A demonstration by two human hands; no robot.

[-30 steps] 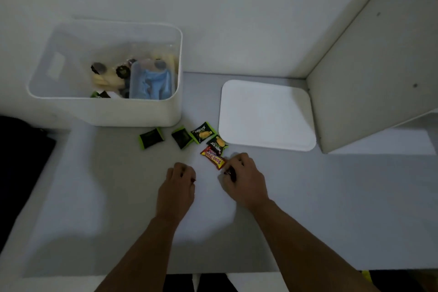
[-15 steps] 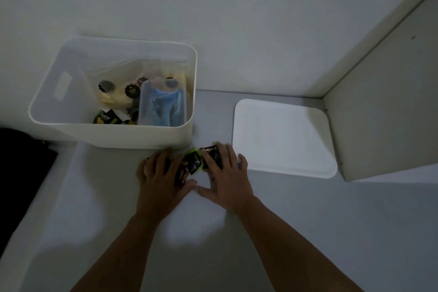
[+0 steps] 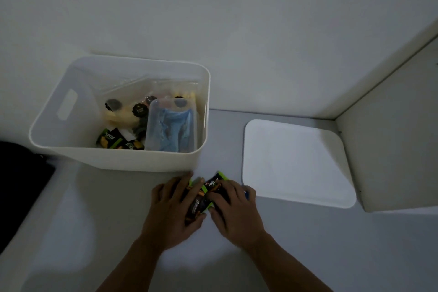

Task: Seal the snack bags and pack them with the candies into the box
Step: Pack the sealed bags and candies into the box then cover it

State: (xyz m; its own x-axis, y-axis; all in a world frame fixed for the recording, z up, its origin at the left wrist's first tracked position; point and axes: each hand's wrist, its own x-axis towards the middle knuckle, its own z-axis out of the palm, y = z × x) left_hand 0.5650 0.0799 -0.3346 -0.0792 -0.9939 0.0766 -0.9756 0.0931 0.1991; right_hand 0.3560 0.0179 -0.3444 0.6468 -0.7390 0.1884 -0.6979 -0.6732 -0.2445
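A white plastic box [image 3: 123, 161] stands at the left of the table. Inside it lie clear snack bags, one with blue contents [image 3: 171, 129], one with yellow snacks [image 3: 125, 114], plus two black-and-green candies [image 3: 111, 141]. Just in front of the box's right corner, my left hand [image 3: 173, 211] and my right hand [image 3: 233, 208] are cupped together around a bunch of black-and-green candy packets [image 3: 205, 193]. Both hands press on the packets from either side; most of the packets are hidden under my fingers.
The box's flat white lid [image 3: 296, 163] lies on the table to the right of my hands. A white panel [image 3: 398, 140] rises at the far right. A dark object [image 3: 21, 187] sits at the left edge. The wall is right behind the box.
Both hands moved forward from the loose candies, swept them together near the box and now enclose them more tightly. The view shifted down and closer.
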